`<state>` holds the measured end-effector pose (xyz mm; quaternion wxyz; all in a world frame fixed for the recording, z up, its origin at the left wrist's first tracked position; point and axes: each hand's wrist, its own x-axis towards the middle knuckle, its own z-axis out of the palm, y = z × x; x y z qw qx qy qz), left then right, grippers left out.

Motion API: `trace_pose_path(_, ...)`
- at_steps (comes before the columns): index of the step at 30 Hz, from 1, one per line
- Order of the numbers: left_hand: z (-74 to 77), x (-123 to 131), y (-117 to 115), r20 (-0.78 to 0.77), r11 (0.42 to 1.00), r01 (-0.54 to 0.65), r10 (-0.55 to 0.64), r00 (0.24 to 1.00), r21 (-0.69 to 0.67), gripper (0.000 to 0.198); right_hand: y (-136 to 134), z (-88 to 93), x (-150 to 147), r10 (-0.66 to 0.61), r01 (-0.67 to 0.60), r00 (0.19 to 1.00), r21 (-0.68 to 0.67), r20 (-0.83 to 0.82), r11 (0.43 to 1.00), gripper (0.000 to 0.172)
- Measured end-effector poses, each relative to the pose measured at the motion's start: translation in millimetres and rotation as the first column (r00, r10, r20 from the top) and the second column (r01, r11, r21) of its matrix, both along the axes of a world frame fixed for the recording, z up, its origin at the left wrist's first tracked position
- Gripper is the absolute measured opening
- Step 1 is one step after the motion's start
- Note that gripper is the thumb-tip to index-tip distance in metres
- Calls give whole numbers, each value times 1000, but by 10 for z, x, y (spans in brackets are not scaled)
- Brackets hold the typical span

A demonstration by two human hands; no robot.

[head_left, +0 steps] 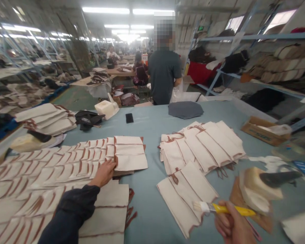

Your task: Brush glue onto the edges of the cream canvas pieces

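On the left, my left hand lies with fingers stretched over the rows of overlapping cream fabric pieces with brown edges. Its fingertips touch the left edge of a cream panel at the row's right end; whether they pinch it is hard to see. My right hand is closed around the yellow handle of a paintbrush, pale bristles pointing left. Those bristles are over a single cream piece with brown trim and a brown loop. Behind it lies a fanned pile of similar pieces.
To the right stands a cut-open plastic container with a dark handle, on brown card. A cardboard box, dark grey fabric stack, black phone-like object and black cap lie farther back. A person stands beyond the blue-green table.
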<state>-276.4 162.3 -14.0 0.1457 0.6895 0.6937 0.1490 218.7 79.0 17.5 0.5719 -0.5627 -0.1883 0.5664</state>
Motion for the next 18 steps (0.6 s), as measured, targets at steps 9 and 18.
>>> trace_pose_path(9, -120, 1049, -313, 112, 999, -37, 40, 993, -24, 35, 17, 343, 245, -136, 137, 990, -16, 38, 990, 56)
trace_pose_path(18, -944, 2940, 85, 199, 983, 118, -89, 976, -142, 40, -41, 225, 877, -199, 199, 979, -3, -34, 980, 56)
